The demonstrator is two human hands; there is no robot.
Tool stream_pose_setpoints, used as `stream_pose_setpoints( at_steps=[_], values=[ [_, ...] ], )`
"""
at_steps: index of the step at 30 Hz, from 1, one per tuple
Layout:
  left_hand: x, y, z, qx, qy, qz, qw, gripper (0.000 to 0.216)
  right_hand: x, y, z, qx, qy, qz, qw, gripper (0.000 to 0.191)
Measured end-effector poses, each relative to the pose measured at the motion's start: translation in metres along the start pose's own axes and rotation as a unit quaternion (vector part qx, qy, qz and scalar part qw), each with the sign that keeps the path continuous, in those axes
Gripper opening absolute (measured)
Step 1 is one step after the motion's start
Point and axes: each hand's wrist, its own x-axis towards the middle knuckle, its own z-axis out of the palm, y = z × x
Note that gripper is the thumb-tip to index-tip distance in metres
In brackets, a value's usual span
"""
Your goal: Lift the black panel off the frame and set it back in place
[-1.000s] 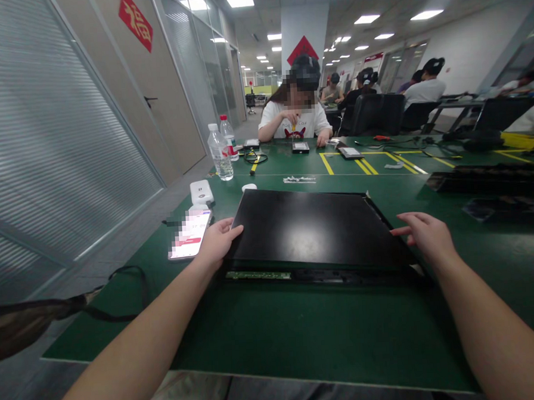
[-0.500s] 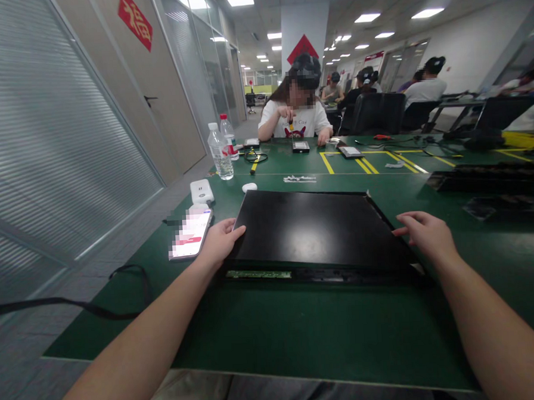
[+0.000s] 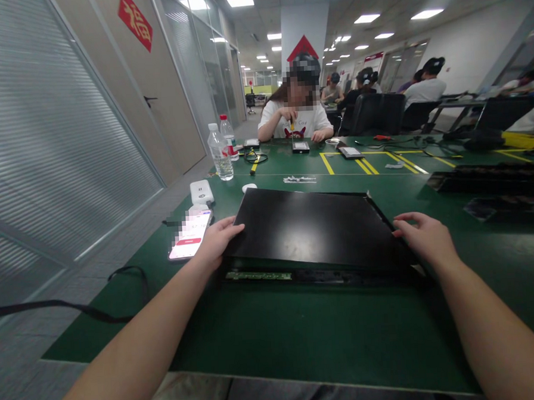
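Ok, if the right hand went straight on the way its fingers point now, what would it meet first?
Most likely the right edge of the black panel. The right hand points left, right up at that edge; depth is unclear, so it may already be touching.

Comes to one left hand (image 3: 219, 241), one right hand (image 3: 423, 235), one black panel (image 3: 311, 227), one green circuit strip (image 3: 258, 276), one phone (image 3: 192, 234), two plastic bottles (image 3: 221, 157), three drive-like boxes (image 3: 300, 147), one person (image 3: 320, 118) opposite.

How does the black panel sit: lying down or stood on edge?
Lying down: the panel shows its broad face upward, between the left hand and right hand. Whether it rests fully flat, I cannot tell.
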Motion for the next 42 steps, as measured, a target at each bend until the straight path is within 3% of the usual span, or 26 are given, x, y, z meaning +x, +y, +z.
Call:
stream_pose_setpoints(
  at_steps=[14,25,31,42],
  values=[
    [-0.012,0.009,0.010,-0.055,0.012,-0.027,0.998,0.018,0.007,0.011,0.006,-0.027,0.016,-0.038,0.999,0.029],
    [-0.005,0.002,0.004,-0.051,0.007,-0.028,0.998,0.025,0.007,0.010,0.007,-0.058,-0.002,-0.037,0.998,0.030],
    [-0.003,-0.003,0.002,-0.020,0.006,-0.008,1.000,0.034,0.009,0.017,0.011,-0.058,0.022,-0.083,0.995,0.028],
    [-0.006,0.006,0.005,-0.036,-0.001,-0.030,0.999,0.043,0.004,0.008,0.007,-0.104,0.015,-0.089,0.990,0.028]
  ],
)
